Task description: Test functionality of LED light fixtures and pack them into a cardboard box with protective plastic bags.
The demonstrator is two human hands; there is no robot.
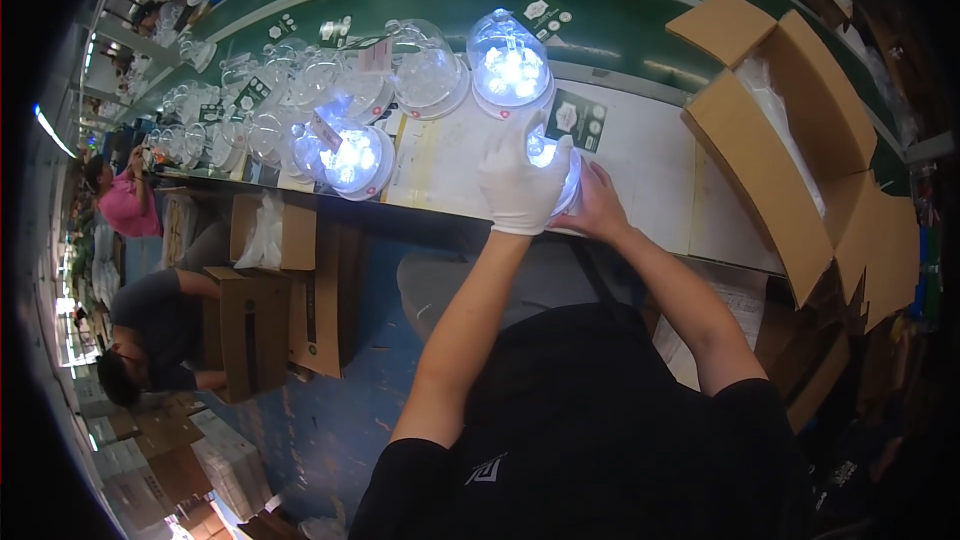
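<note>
A clear dome lamp (572, 180) glows blue-white at the near edge of the bench, in front of me. My left hand (518, 185), in a white glove, is closed over its upper side and hides much of the dome. My bare right hand (600, 205) wraps the lamp's right side near the round base. Just beyond stands a second lit dome lamp (510, 65), upright, with a dark green card (577, 120) lying to its right. Another lit lamp (352, 160) rests tilted at the bench edge to the left. An unlit clear lamp (425, 75) stands behind it.
Several more clear domes (270, 90) crowd the left of the bench. An open cardboard box (760, 170) with a plastic liner stands on the right. A green conveyor belt (630, 35) runs behind. At left, a seated person (165, 325) handles a carton (250, 330); a person in pink (128, 205) stands farther off.
</note>
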